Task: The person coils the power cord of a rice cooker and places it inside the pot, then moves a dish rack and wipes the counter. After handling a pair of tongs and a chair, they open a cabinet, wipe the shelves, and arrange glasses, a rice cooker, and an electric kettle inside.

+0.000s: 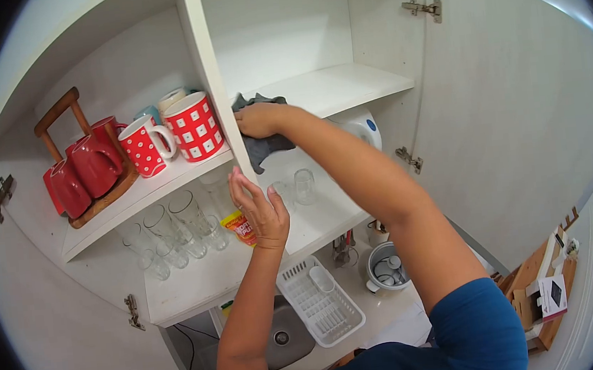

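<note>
A dark grey cloth [264, 149] is under my right hand [259, 119], whose fingers are closed on it at the left end of the right cupboard's upper shelf [344, 87]. Part of the cloth hangs below the shelf's front edge. Lower down, my left hand [262, 213] is raised with its fingers stretched out, fingertips right at the white upright divider [210, 65]. It holds nothing. Behind that hand shows a yellow and red packet [238, 228] on the lower shelf, partly hidden by the fingers.
Red mugs [96, 161] hang on a wooden rack [61, 111], beside patterned mugs [194, 127]. Several glasses [186, 213] stand below; a clear glass [304, 187] stands right. The open cupboard door [516, 92] flanks me. Beneath are a sink [294, 342], a dish rack [348, 315] and a pot [388, 265].
</note>
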A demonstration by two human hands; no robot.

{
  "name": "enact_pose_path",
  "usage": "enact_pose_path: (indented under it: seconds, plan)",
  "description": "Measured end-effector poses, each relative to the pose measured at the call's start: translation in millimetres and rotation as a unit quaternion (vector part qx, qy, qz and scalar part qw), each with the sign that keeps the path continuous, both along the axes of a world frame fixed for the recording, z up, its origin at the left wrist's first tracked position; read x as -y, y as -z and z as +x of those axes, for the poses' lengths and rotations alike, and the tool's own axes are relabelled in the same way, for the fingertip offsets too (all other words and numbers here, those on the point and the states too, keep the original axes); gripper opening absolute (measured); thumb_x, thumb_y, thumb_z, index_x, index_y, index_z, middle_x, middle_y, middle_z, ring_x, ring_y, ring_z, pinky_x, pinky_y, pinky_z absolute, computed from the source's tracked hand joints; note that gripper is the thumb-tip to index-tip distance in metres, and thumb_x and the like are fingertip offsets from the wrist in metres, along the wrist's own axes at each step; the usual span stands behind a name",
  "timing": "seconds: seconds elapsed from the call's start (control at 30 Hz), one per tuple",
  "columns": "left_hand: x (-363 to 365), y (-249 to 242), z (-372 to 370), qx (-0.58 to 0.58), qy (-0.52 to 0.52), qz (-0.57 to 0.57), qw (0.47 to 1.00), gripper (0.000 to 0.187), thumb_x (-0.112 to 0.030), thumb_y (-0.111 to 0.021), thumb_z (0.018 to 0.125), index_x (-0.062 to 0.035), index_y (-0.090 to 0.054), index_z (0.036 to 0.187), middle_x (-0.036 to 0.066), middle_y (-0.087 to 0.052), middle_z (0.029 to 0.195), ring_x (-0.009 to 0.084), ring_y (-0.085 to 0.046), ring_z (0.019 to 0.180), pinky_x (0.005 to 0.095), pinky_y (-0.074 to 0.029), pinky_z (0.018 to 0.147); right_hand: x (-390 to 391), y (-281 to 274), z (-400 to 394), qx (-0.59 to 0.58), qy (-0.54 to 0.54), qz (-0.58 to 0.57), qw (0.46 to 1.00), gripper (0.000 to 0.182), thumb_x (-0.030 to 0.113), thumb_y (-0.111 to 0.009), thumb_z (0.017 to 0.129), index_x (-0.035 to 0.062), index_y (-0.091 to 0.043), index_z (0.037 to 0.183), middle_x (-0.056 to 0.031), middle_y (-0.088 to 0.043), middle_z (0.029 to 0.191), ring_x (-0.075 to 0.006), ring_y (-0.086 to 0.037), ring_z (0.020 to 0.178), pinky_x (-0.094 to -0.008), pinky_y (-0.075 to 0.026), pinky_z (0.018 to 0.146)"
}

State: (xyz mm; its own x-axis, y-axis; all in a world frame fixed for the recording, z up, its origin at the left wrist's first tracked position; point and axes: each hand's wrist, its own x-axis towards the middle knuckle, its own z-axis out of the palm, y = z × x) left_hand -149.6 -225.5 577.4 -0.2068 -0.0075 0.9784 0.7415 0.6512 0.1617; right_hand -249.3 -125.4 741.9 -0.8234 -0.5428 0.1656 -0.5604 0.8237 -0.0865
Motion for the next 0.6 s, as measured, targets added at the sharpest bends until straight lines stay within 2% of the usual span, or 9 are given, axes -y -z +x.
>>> enact_pose_path:
  seconds: [0.07, 0.1, 0.13, 0.27, 0.3, 0.37, 0.4, 0.53, 0.6]
  plan:
    - [-0.8, 7.3, -9.2, 0.012, -0.018, 0.004, 1.000, 0.073, 0.002, -0.046, 0.082, -0.0006, -0.009, 0.144, 0.029, -0.023, 0.138, 0.0461, -0.028, 0.126, 0.0528, -0.023, 0.105, -43.7, 13.5, -36.3, -0.057, -0.012, -0.014, 0.998, 0.058, 0.043, -0.029, 0.095, 0.0060, -0.034, 0.139, -0.0186, -0.040, 0.139, -0.0331, -0.044, 0.124, -0.0393, -0.031, 0.105]
    - [-1.9, 7.8, -14.2, 0.011, -0.022, 0.003, 1.000, 0.073, 0.002, -0.046, 0.082, -0.0006, -0.009, 0.144, 0.029, -0.023, 0.138, 0.0461, -0.028, 0.126, 0.0528, -0.023, 0.105, -79.6, 11.8, -54.2, 0.081, 0.027, -0.090, 0.992, 0.066, 0.049, -0.031, 0.093, 0.0069, -0.025, 0.143, -0.0159, -0.024, 0.148, -0.0295, -0.029, 0.135, -0.0374, -0.021, 0.111]
    - [-2.0, 8.7, -15.9, -0.001, -0.035, -0.005, 0.999, 0.073, 0.004, -0.044, 0.082, -0.0011, -0.008, 0.144, 0.029, -0.023, 0.137, 0.0459, -0.028, 0.126, 0.0528, -0.024, 0.105, -120.5, 6.9, -43.3, 0.045, 0.080, -0.096, 0.991, 0.072, 0.053, -0.036, 0.091, 0.0088, -0.021, 0.145, -0.0155, -0.015, 0.151, -0.0272, -0.015, 0.140, -0.0373, -0.016, 0.112]
    - [-6.7, 15.0, -17.0, -0.004, -0.059, 0.012, 0.998, 0.073, 0.008, -0.040, 0.082, -0.0024, -0.006, 0.145, 0.029, -0.022, 0.137, 0.0455, -0.029, 0.126, 0.0517, -0.026, 0.104, -306.1, 12.0, -93.7, 0.064, 0.326, -0.148, 0.932, 0.085, 0.061, -0.048, 0.082, 0.0049, -0.028, 0.142, -0.0207, -0.025, 0.147, -0.0360, -0.031, 0.132, -0.0445, -0.021, 0.110]
    - [-7.2, 15.1, -17.3, -0.002, -0.064, 0.012, 0.998, 0.073, 0.008, -0.040, 0.082, -0.0024, -0.006, 0.145, 0.029, -0.022, 0.137, 0.0455, -0.029, 0.126, 0.0517, -0.026, 0.104, -303.3, 12.1, -98.1, 0.067, 0.321, -0.146, 0.933, 0.085, 0.061, -0.048, 0.082, 0.0049, -0.028, 0.142, -0.0207, -0.025, 0.147, -0.0360, -0.031, 0.132, -0.0445, -0.021, 0.110]
    - [-8.0, 16.2, -16.1, -0.003, -0.079, 0.006, 0.997, 0.072, 0.009, -0.038, 0.083, -0.0027, -0.005, 0.145, 0.030, -0.021, 0.137, 0.0452, -0.029, 0.125, 0.0508, -0.028, 0.103, -291.5, 7.1, -87.7, 0.008, 0.235, 0.110, 0.966, 0.078, 0.060, -0.040, 0.085, 0.0062, -0.032, 0.140, -0.0187, -0.026, 0.146, -0.0345, -0.029, 0.133, -0.0457, -0.020, 0.110]
    - [-9.2, 18.0, -14.1, 0.003, -0.079, 0.007, 0.997, 0.072, 0.009, -0.038, 0.083, -0.0027, -0.005, 0.145, 0.030, -0.021, 0.137, 0.0452, -0.029, 0.125, 0.0508, -0.028, 0.103, -264.9, 8.0, -96.9, 0.058, 0.229, -0.006, 0.972, 0.072, 0.056, -0.032, 0.088, 0.0075, -0.033, 0.140, -0.0175, -0.026, 0.147, -0.0328, -0.025, 0.135, -0.0460, -0.018, 0.111]
    - [-6.8, 22.0, -13.9, 0.010, -0.096, 0.005, 0.995, 0.072, 0.008, -0.038, 0.083, -0.0038, -0.003, 0.146, 0.031, -0.021, 0.137, 0.0456, -0.030, 0.125, 0.0506, -0.028, 0.102, -70.4, -3.2, -42.9, 0.049, -0.082, 0.004, 0.995, 0.066, 0.050, -0.031, 0.093, 0.0059, -0.030, 0.141, -0.0189, -0.030, 0.144, -0.0332, -0.024, 0.135, -0.0417, -0.019, 0.111]
    - [-7.4, 21.0, -19.5, 0.007, -0.088, 0.010, 0.996, 0.073, 0.008, -0.038, 0.084, -0.0042, -0.003, 0.146, 0.031, -0.021, 0.136, 0.0457, -0.030, 0.125, 0.0508, -0.029, 0.102, -21.1, -4.6, -42.6, 0.069, -0.132, -0.030, 0.988, 0.061, 0.046, -0.032, 0.094, 0.0057, -0.032, 0.139, -0.0205, -0.030, 0.143, -0.0346, -0.025, 0.135, -0.0423, -0.021, 0.110]
